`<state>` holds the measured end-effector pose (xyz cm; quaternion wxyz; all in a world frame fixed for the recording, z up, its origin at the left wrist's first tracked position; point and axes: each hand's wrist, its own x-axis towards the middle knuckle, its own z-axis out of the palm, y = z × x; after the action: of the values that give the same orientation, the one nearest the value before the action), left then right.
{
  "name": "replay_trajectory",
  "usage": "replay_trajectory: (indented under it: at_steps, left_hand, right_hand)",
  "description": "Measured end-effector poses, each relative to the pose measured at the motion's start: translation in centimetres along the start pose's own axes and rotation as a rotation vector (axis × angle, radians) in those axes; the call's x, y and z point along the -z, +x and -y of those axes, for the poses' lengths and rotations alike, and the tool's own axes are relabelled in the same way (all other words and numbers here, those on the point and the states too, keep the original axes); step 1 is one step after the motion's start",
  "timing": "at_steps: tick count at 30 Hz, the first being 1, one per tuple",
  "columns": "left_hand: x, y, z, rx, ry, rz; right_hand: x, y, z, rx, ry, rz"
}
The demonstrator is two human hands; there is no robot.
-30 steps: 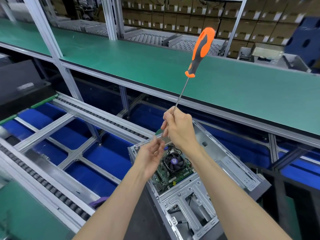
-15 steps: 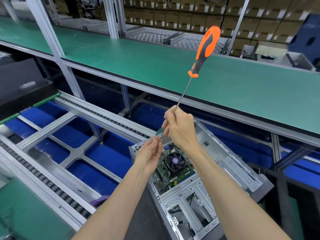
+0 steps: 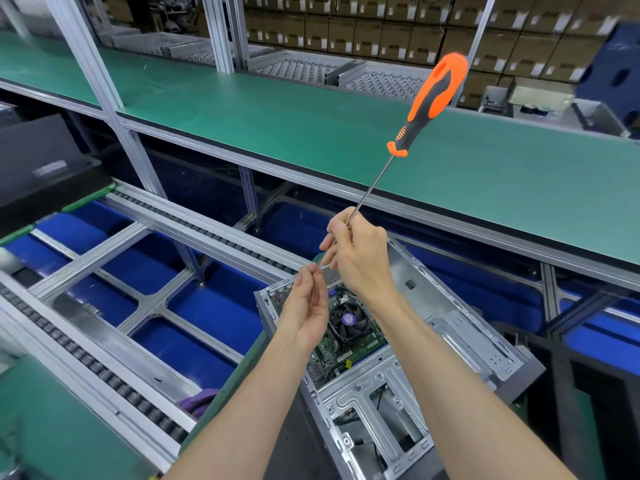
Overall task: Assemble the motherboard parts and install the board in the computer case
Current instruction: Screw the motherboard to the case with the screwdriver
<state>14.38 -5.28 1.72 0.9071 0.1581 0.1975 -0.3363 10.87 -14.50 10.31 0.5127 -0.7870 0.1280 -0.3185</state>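
Observation:
An open grey metal computer case (image 3: 460, 327) lies on its side below my hands. Inside it sits the green motherboard (image 3: 353, 344) with a black CPU fan (image 3: 347, 322). My right hand (image 3: 360, 258) grips the steel shaft of a long screwdriver (image 3: 429, 102), whose orange and black handle points up and to the right. My left hand (image 3: 306, 306) pinches at the screwdriver's tip with thumb and fingers; whatever small thing it holds there is hidden.
A green workbench top (image 3: 311, 123) runs across the back, on aluminium posts (image 3: 100, 95). Roller conveyor rails (image 3: 114, 379) over blue trays (image 3: 221, 306) lie to the left. A black panel (image 3: 38, 161) stands far left. Cardboard boxes (image 3: 381, 32) fill the back shelves.
The screwdriver handle has drifted a little to the right. My left hand's fingers have closed onto the tip of the shaft below my right hand.

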Motion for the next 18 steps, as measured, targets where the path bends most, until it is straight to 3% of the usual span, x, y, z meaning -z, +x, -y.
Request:
replay_trajectory:
  at_steps: [8,12,16,18]
  left_hand:
    - [-0.3,0.0,0.8,-0.021,-0.048,0.024]
    - [-0.2,0.4,0.7,-0.03,0.037,0.049]
    - [0.9,-0.1,-0.4,-0.082,0.368,0.059]
    - [1.2,-0.3,-1.4,-0.239,0.65,0.044]
  right_hand:
    - [0.1,0.0,-0.1,-0.007,0.039,-0.017]
    - [0.4,0.2,-0.2,-0.014,0.029,-0.019]
    - [0.8,0.5,-0.4,-0.006,-0.034,-0.018]
    - [1.0,0.6,-0.6,-0.012,-0.067,-0.009]
